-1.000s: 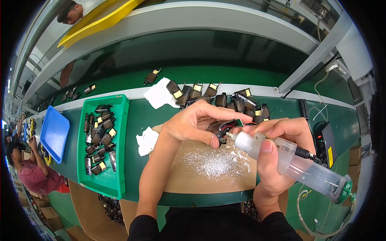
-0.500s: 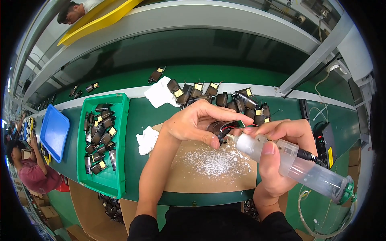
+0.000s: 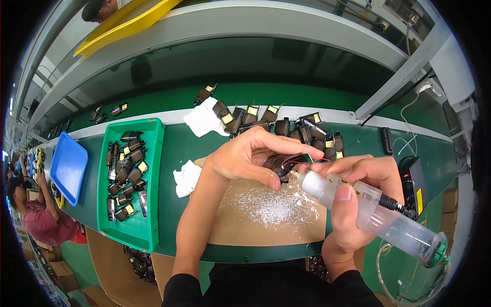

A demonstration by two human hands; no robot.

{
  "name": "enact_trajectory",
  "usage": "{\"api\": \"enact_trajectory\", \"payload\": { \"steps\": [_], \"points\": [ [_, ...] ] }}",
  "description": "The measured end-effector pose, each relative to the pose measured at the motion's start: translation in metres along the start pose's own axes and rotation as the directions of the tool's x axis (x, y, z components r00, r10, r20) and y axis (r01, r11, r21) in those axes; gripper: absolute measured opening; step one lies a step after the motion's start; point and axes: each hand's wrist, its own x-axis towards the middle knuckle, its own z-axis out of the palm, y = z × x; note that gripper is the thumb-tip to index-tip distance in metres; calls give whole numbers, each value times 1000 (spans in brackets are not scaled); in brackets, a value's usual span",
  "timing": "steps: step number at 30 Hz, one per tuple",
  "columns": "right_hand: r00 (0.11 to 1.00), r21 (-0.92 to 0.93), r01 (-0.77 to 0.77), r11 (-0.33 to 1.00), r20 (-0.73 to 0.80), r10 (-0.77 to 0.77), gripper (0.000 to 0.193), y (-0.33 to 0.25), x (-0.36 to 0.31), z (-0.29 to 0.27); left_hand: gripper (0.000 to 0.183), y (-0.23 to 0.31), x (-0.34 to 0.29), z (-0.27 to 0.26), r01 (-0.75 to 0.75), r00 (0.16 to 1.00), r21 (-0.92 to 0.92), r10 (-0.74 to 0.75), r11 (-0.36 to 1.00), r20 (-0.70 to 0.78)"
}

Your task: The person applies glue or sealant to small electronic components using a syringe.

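Note:
My left hand (image 3: 243, 156) is closed around a small dark-brown plastic housing (image 3: 276, 161) with thin red wires coming out of it. My right hand (image 3: 353, 204) grips a clear dispensing syringe (image 3: 391, 227) with a white front section and a green end cap (image 3: 439, 249). The syringe's narrow tip points at the housing's end, very close to it; whether they touch I cannot tell. My right fingertips are beside the wires. Below both hands, a brown cardboard sheet (image 3: 240, 227) is spattered with white paste.
On the left stands a green tray (image 3: 155, 194) of similar housings, beyond it a blue tray (image 3: 69, 169). More housings (image 3: 250, 116) crowd the back ledge near white cloths (image 3: 207, 118). A black box (image 3: 411, 184) sits right. Behind runs a green belt (image 3: 307, 97). A co-worker (image 3: 48, 220) is far left.
The syringe's rear end has dipped slightly, its tip staying by the housing. My left hand holds nearly still. Housings on the back belt have shifted a little to the right.

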Motion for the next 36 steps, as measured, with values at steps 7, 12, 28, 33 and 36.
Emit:
{"api": "enact_trajectory", "payload": {
  "steps": [7, 12, 28, 33, 36],
  "points": [
    [988, 193, 154, 969, -50, -147, 30, -12, -4, -1, 72, 3, -6, -11, -68, 994, -30, 70, 997, 81],
    [975, 119, 91, 989, -214, -64, 34, -14, 3, -10, 57, 40, -45, -6, 309, 898, 687, 35, 657, -438],
    [983, 319, 19, 948, -177, 40, 14, -6, 18, -32, 45, 3, -29, -160, 825, 562, 509, 276, -245, -780],
    [983, 352, 34, 935, -180, 32, 13, -5, 19, -32, 34, -20, -8, -199, 822, 549, 481, 199, -304, -812],
    [983, 343, 43, 938, -182, 21, 14, -2, 19, -33, 35, -16, 1, -193, 792, 585, 516, 165, -326, -794]
  ]
}}
